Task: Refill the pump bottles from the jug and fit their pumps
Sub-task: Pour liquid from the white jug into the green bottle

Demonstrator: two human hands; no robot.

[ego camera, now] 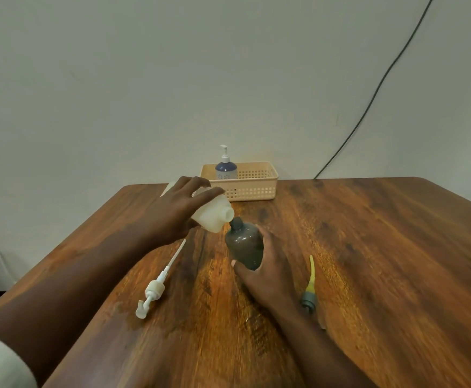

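Note:
My left hand (178, 211) grips a white jug (214, 215), tipped to the right so that its open mouth meets the neck of a dark grey bottle (244, 242). That bottle stands on the wooden table (368, 261), and my right hand (267, 264) is wrapped around it from the right. A white pump (156, 287) with a long tube lies on the table to the left. To the right, beside my right wrist, lies a grey pump with a yellow tube (309, 287). I cannot see any liquid flowing.
A peach basket (256, 183) stands at the table's far edge and holds a blue bottle (225, 169) with a white pump fitted. A black cable (368, 102) runs down the wall at the right. A wet patch shows near the white pump's head.

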